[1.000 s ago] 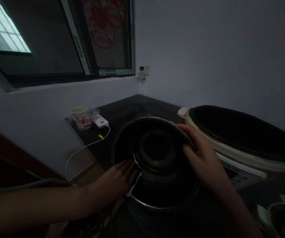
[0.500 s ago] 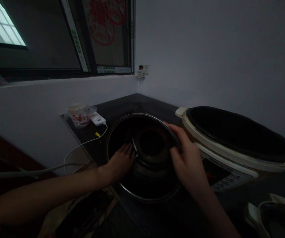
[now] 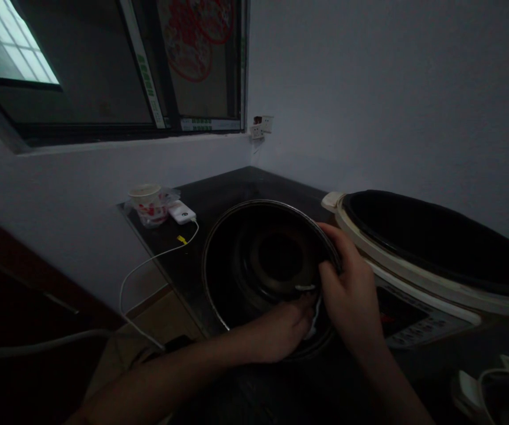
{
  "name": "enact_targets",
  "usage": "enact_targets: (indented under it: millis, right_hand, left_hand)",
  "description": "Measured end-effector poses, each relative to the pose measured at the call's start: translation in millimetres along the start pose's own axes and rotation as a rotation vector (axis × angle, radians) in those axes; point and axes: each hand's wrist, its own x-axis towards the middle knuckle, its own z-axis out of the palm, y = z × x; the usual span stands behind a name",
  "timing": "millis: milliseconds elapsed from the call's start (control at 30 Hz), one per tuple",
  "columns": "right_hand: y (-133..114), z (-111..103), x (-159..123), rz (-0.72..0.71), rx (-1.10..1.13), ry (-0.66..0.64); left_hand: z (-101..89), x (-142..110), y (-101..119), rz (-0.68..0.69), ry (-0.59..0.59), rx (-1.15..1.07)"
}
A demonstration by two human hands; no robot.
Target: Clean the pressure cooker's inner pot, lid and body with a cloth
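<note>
A deep, dark round cooker pot (image 3: 230, 260) is tilted on the counter with its mouth facing me. My right hand (image 3: 354, 289) grips its right rim, thumb inside and fingers around the outside. Inside the lower right part of the pot, my left hand (image 3: 283, 330) is closed on a thin white wipe (image 3: 315, 323), pressed to the inner wall. Its fingertips are partly hidden in the dark, and whether the wipe is paper or cloth I cannot tell.
A large white electric cooker (image 3: 418, 304) stands right of the pot, its lid off. Another small cooker (image 3: 493, 383) is at lower right. On the left lie a bagged paper cup (image 3: 148, 203) and a white power bank (image 3: 182, 212) with a cable. A wall socket (image 3: 261, 127) is behind.
My left hand has swept with the wipe from the pot's left inner side to its lower right. The right hand keeps its hold on the rim.
</note>
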Motion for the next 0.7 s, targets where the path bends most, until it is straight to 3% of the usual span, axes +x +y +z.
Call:
enact_targets:
  millis: [133,233,433,567,700]
  right_hand:
    - [-5.4,2.0,-4.7,-0.02,-0.02,-0.017]
    - [-6.8,3.4,-6.6,-0.025,-0.043,-0.032]
    - [1.9,2.3,-3.1,0.003,-0.139,0.038]
    - [3.1,0.2,-2.1,0.008,-0.143,0.033]
    - [0.6,-0.1,-2.2,0.018,-0.133,0.023]
  left_hand:
    - [15.6,14.6,14.8,0.005,0.209,-0.602]
    - [17.0,14.9,23.1,0.009,0.262,-0.689]
    - [-0.3,-17.4,31.6,0.018,-0.009,-0.167]
    - [-1.3,-46.1,28.8,-0.02,-0.03,0.228]
    - [0.1,-68.5,7.5,-0.015,-0.018,0.598]
